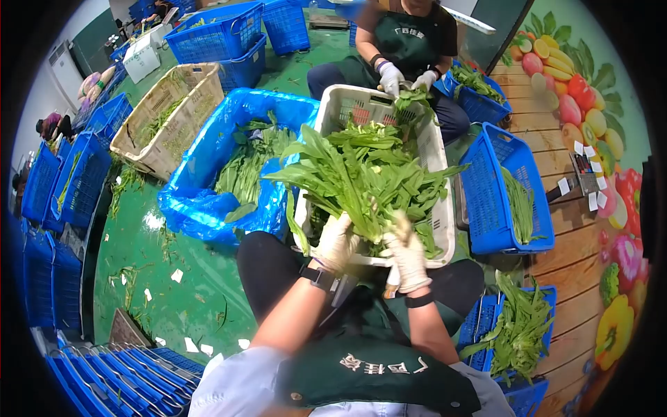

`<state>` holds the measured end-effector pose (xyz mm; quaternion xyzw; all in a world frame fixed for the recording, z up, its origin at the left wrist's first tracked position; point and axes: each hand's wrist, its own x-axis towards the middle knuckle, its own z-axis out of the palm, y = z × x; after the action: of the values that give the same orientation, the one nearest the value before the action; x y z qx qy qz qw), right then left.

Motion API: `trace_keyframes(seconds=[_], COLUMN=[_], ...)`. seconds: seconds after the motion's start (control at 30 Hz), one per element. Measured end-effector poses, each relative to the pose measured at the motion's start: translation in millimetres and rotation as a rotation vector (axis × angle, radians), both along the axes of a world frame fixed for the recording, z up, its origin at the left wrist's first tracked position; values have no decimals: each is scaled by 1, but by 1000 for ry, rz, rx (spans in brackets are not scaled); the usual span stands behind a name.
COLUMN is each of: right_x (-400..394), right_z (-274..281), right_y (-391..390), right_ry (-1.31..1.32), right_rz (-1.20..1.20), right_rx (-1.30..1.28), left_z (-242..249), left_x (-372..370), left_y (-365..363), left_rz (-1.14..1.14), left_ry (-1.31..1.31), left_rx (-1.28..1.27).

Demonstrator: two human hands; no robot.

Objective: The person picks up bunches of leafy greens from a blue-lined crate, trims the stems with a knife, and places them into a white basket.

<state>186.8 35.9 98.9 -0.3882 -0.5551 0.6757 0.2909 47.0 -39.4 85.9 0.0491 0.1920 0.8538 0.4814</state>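
Note:
A white crate (446, 229) full of leafy greens (389, 156) stands right in front of me. My left hand (336, 244), in a pale glove, is closed around the stem end of a leafy bunch (326, 170) over the crate's near left edge. Beside it, my right hand (407, 258), also gloved, is closed at the base of the bunch; a handle-like object (392, 281) shows under its palm, its blade not visible. Left of the crate, a blue crate lined with blue plastic (201, 201) holds more greens (253, 163).
Across the white crate sits a co-worker (410, 42) with gloved hands holding greens. A blue crate (486, 201) stands at the right, another with greens (517, 326) below it. A dirty white crate (149, 142) stands left; blue racks (125, 379) lie lower left.

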Motion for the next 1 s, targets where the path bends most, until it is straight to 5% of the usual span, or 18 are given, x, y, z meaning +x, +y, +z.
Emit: trace_keyframes(seconds=[0.03,0.2,0.3,0.37,0.57,0.7,0.77,0.83,0.87,1.0], right_x=[-5,1,4,4,1,13,24,27,27,24], right_z=[2,-15,-18,-18,-12,-29,-33,-18,-11,-1], right_y=[-8,-9,-13,-15,-17,5,19,19,19,-1], right_ry=[66,258,259,212,393,544,735,622,499,237], right_rz=[156,120,35,-61,-164,-197,-79,-159,-223,-7], right_rx=[-136,-341,-318,-205,-294,-596,-716,-602,-499,-262], left_z=[0,10,20,29,11,12,-72,-3,0,48], left_x=[3,8,17,23,31,48,12,-1,-11,10], left_y=[-1,-14,-10,-4,9,5,7,-4,9,18], left_rz=[-62,-278,-114,-60,-23,-68,-53,-27,123,-261], left_ry=[50,182,75,494,354,121,179,287,647,509], left_rx=[19,-20,-67,-484,-453,-518,-483,-643,-929,-435])
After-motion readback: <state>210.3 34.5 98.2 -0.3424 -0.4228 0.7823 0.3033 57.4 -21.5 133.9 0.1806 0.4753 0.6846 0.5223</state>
